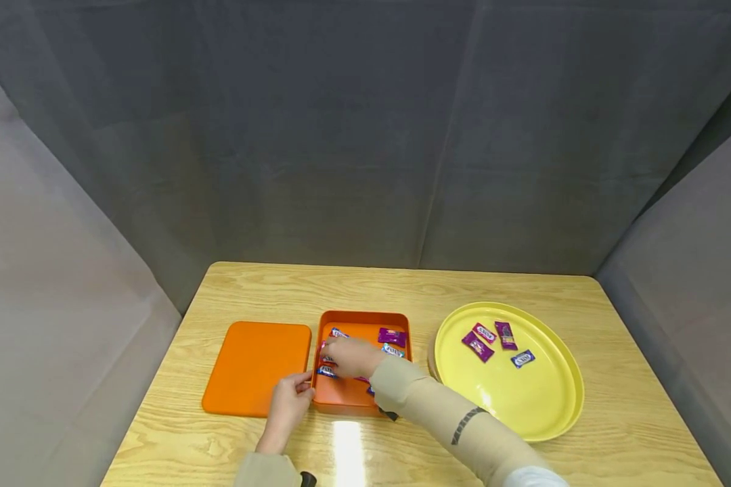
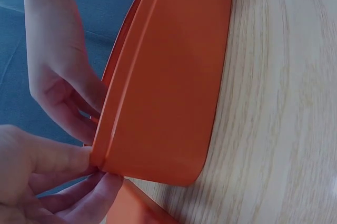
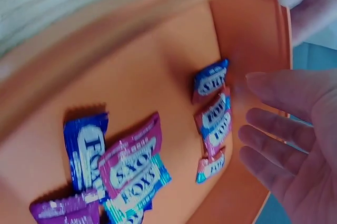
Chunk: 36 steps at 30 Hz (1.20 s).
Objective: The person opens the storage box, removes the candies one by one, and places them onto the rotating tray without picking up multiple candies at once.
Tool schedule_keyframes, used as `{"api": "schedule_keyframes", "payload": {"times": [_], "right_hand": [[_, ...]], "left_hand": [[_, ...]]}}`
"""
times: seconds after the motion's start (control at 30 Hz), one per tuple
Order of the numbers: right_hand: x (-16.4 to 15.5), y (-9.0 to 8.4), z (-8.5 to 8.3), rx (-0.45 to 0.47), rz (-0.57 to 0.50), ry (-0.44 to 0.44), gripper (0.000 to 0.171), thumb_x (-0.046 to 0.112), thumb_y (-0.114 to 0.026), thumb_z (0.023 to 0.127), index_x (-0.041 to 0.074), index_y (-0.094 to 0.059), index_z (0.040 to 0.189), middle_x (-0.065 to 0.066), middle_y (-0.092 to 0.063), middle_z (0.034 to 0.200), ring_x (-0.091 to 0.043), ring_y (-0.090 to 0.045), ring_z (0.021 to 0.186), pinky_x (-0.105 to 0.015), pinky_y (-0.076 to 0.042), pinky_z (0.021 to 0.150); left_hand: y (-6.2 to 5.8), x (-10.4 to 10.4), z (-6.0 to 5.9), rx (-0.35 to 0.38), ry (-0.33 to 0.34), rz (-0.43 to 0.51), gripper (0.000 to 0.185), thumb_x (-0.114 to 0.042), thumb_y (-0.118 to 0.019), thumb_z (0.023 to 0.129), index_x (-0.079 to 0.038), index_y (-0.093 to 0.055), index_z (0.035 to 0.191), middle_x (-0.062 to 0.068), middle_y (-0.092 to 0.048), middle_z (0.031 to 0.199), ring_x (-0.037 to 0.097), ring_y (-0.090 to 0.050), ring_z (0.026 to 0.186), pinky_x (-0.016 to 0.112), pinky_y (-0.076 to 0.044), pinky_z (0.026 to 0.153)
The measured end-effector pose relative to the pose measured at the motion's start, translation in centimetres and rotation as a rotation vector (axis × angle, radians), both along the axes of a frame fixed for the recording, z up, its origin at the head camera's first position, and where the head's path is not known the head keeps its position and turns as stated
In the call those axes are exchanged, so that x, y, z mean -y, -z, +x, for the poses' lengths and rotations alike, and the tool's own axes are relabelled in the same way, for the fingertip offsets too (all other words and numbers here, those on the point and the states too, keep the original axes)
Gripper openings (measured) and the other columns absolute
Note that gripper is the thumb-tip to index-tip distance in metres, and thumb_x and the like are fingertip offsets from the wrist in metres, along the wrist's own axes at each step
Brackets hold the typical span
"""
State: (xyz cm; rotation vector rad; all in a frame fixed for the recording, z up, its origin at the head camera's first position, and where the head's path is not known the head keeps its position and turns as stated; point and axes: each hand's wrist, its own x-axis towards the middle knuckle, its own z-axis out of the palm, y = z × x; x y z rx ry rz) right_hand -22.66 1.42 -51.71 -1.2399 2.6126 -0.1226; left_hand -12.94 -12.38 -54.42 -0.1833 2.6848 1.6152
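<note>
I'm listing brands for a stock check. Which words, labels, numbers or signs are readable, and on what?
"FOXS": magenta wrapper in the orange box; any apostrophe is unclear.
"FOXS": light-blue wrapper against it.
"FO", rest unclear: dark-blue wrapper.
Partial or too blurred: the box's other sweets.
Too small: tray sweets on the yellow tray.
No readable numbers.

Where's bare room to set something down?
Free: tabletop behind the orange lid and orange box; the lid's top; the yellow tray between its four candies and near rim. Crowded: inside the box, with wrapped sweets and the right hand; its left wall, by the left hand.
</note>
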Motion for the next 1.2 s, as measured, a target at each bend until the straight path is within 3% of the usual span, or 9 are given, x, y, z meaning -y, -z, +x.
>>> {"api": "schedule_keyframes", "payload": {"times": [0.23,0.37,0.5,0.6,0.77,1.2], "right_hand": [[1.2,0.9,0.2,0.097,0.036,-0.022,0.008,0.009,-0.062,0.084,0.011,-0.068,0.089,0.006,-0.056,0.077,-0.007,-0.046,0.07,-0.017,-0.04,0.066],[1.9,1.6,0.2,0.084,0.073,-0.016,0.005,0.009,-0.063,0.083,0.012,-0.066,0.079,0.007,-0.051,0.071,-0.008,-0.043,0.066,-0.018,-0.037,0.061],[2.2,1.7,0.5,0.05,0.106,0.005,0.007,0.012,-0.066,0.082,0.013,-0.063,0.076,0.005,-0.055,0.074,-0.009,-0.046,0.065,-0.019,-0.042,0.062],[2.2,1.8,0.6,0.035,0.12,0.02,0.004,0.011,-0.067,0.082,0.014,-0.065,0.081,0.004,-0.059,0.081,-0.009,-0.052,0.072,-0.021,-0.046,0.07],[2.0,2.3,0.7,0.016,0.118,0.044,0.013,0.006,-0.067,0.08,0.015,-0.067,0.089,0.005,-0.061,0.088,-0.009,-0.055,0.082,-0.023,-0.047,0.08],[1.8,2.7,0.6,0.006,0.079,0.034,0.014,0.003,-0.069,0.078,0.015,-0.064,0.084,0.005,-0.058,0.083,-0.008,-0.054,0.079,-0.02,-0.046,0.077]], "left_hand": [[-0.1,0.1,0.0,0.019,0.007,0.002,0.032,0.008,-0.059,0.079,0.014,-0.059,0.111,0.024,-0.062,0.098,0.026,-0.06,0.085,0.029,-0.051,0.063],[0.0,0.2,0.0,0.023,0.011,0.001,0.032,0.008,-0.059,0.079,0.014,-0.059,0.111,0.024,-0.062,0.097,0.026,-0.06,0.084,0.029,-0.051,0.063],[0.0,0.2,0.0,0.039,0.012,0.001,0.032,0.008,-0.06,0.08,0.013,-0.059,0.112,0.023,-0.063,0.096,0.025,-0.06,0.084,0.028,-0.051,0.063],[0.0,0.2,0.0,0.04,0.008,0.001,0.032,0.008,-0.06,0.08,0.013,-0.059,0.112,0.023,-0.062,0.098,0.026,-0.06,0.085,0.028,-0.051,0.063],[0.0,0.1,0.0,0.022,0.002,0.012,0.032,0.009,-0.06,0.079,0.014,-0.059,0.11,0.024,-0.062,0.097,0.026,-0.061,0.083,0.026,-0.051,0.062],[0.1,0.1,0.0,0.02,-0.001,-0.019,0.032,0.008,-0.061,0.079,0.013,-0.06,0.111,0.024,-0.062,0.101,0.027,-0.06,0.086,0.028,-0.052,0.064]]}}
